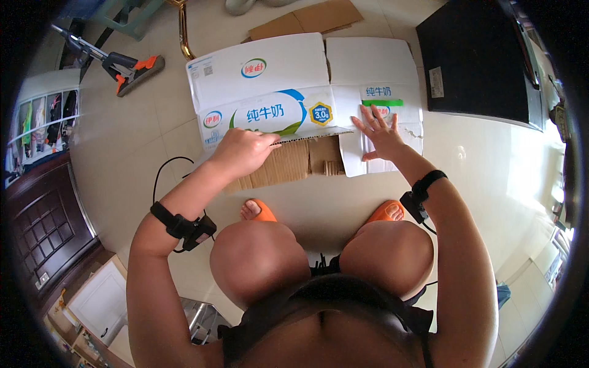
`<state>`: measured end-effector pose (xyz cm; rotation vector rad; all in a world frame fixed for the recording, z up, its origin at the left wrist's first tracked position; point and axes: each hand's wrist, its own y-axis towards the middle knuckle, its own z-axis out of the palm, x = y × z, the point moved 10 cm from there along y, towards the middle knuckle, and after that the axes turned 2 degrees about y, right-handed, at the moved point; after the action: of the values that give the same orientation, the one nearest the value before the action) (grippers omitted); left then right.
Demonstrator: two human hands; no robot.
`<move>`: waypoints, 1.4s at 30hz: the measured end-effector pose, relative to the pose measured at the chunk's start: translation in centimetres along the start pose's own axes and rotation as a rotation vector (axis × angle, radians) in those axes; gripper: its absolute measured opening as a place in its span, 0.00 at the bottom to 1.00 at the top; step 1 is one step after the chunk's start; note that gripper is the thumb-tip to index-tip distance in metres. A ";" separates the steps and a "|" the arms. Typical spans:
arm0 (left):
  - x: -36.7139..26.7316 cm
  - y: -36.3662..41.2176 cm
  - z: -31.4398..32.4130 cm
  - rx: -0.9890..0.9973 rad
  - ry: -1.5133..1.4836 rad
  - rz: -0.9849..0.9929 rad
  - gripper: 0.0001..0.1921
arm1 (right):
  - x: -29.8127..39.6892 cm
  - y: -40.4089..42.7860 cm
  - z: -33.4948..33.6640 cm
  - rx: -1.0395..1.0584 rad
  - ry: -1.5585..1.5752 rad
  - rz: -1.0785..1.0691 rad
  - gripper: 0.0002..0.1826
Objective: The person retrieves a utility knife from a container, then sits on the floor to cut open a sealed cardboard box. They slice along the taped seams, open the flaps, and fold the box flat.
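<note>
A flattened white cardboard milk carton [294,55] with blue and green print lies on the tiled floor in front of my feet. My left hand [244,149] grips the near edge of its long printed panel, thumb on top; the corrugated edge shows there. Brown cardboard [285,161] is visible under that edge. On the carton's right part, my right hand [379,135] rests palm down with its fingers spread, holding nothing. A strip of green tape [393,103] sits just beyond those fingertips. Near the right wrist, the carton's surface is torn.
Beyond the carton lies a flat brown cardboard piece [303,20]. A black cabinet-like box [474,69] stands at right. At left are a mop-like floor tool [138,76] with orange parts and a gold metal leg [184,32]. Orange slippers [266,211] are on my feet.
</note>
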<state>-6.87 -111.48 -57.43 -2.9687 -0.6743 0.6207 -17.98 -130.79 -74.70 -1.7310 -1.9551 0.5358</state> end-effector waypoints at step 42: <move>22.7 -38.2 0.8 -1.286 -1.236 -1.117 0.20 | -0.4 0.1 -0.9 0.174 0.033 -0.026 0.59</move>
<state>-3.99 -67.36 -62.13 -1.3880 -3.2745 2.2878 -17.32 -131.18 -74.06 -1.5951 -1.8477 0.6441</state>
